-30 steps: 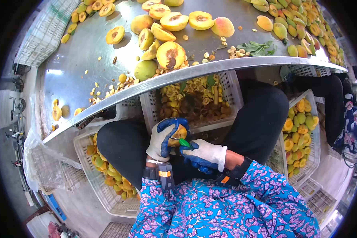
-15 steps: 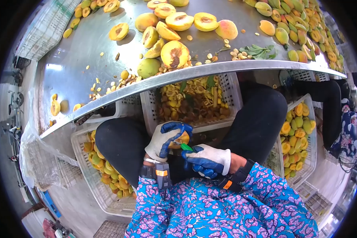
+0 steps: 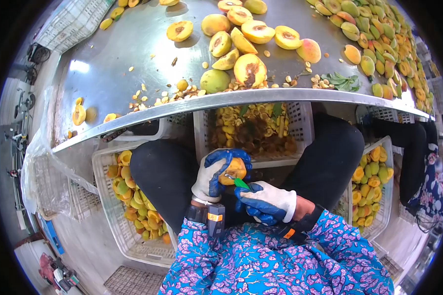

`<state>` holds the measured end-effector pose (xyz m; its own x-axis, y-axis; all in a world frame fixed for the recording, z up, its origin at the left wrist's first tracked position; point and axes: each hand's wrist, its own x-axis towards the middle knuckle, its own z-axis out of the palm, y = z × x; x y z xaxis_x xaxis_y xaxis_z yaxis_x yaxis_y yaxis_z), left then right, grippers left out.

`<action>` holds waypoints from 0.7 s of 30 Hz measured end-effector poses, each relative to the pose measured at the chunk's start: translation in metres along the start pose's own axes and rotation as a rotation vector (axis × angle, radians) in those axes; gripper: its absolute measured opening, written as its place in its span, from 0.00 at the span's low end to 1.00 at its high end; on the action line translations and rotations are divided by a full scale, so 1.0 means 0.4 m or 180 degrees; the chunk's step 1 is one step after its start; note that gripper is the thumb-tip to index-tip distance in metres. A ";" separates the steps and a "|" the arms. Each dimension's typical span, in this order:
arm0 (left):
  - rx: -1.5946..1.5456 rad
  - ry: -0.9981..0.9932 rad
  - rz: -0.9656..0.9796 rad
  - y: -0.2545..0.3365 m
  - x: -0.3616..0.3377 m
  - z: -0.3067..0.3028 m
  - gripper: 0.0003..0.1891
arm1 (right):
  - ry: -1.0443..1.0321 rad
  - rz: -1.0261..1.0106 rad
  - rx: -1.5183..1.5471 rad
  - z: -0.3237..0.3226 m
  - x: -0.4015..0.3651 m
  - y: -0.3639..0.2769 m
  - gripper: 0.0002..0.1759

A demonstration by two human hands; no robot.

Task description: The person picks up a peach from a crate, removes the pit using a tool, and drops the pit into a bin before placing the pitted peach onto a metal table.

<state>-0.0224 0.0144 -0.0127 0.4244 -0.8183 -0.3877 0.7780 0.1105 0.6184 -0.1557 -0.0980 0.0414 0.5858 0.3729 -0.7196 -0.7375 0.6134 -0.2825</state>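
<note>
My left hand (image 3: 212, 173), in a white glove with blue coating, is wrapped round a yellow peach half (image 3: 236, 168) over my lap. My right hand (image 3: 268, 200), gloved the same way, is closed on a small green-handled tool (image 3: 241, 183). The tool's short metal tip meets the near face of the peach; the exact shape of its end is too small to tell. Just beyond my hands, between my knees, stands a white crate (image 3: 304, 127) holding peels and brown scraps.
A metal table (image 3: 118, 64) crosses the front, its raised rim above my knees. Cut peaches (image 3: 258, 32), loose pits (image 3: 157, 102) and leaves (image 3: 343, 81) lie on it, with a large peach pile (image 3: 379, 34) at right. Crates of peach halves stand left (image 3: 103, 196) and right (image 3: 386, 196). A co-worker's leg (image 3: 403, 135) shows at right.
My view has shifted, so the table and crates appear further right and lower. The peach half has turned, showing more of its face, and the tool's metal tip now shows against it.
</note>
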 end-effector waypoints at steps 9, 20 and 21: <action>0.0853 -0.0135 -0.0086 -0.031 0.030 -0.067 0.11 | -0.0273 0.0746 0.0456 -0.047 0.029 0.014 0.22; 0.0396 0.0352 0.0131 0.007 -0.019 -0.044 0.10 | -0.2858 0.1386 0.2071 -0.035 0.059 0.004 0.21; 0.0563 0.0516 0.0104 -0.017 -0.002 -0.052 0.10 | -0.2601 0.1185 0.1721 -0.062 0.070 0.013 0.20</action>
<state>-0.0183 0.0262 -0.0307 0.5279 -0.7130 -0.4614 0.6754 0.0231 0.7371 -0.1513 -0.1016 0.0041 0.5499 0.8352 0.0016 -0.7873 0.5177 0.3349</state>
